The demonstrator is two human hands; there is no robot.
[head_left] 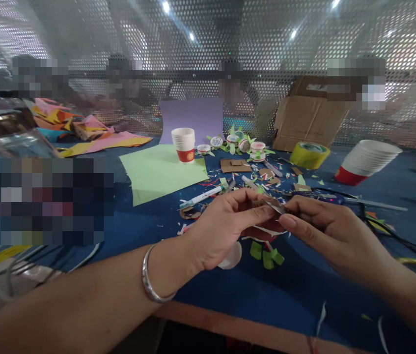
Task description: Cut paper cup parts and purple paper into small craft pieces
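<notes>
My left hand [235,216], with a silver bangle [148,275] on its wrist, is closed in a pinch on a small brown cardboard piece [274,200]. A thin grey flat piece [276,207] lies against it, between both hands; its kind is unclear. Thumb and fingers of my right hand [325,231] close on the right end of these pieces. Just below is a brown piece with a white edge [263,232], partly hidden by my fingers. Green folded paper strips [268,256] and a white round piece [232,255] lie under my hands.
Paper scraps and a pen [202,196] lie beyond my hands. Behind are green paper [159,172], stacked paper cups [183,142], more cups [368,160], small round crafts [257,150], yellow tape [309,155] and a cardboard box [307,118]. Black cables [388,228] run at right.
</notes>
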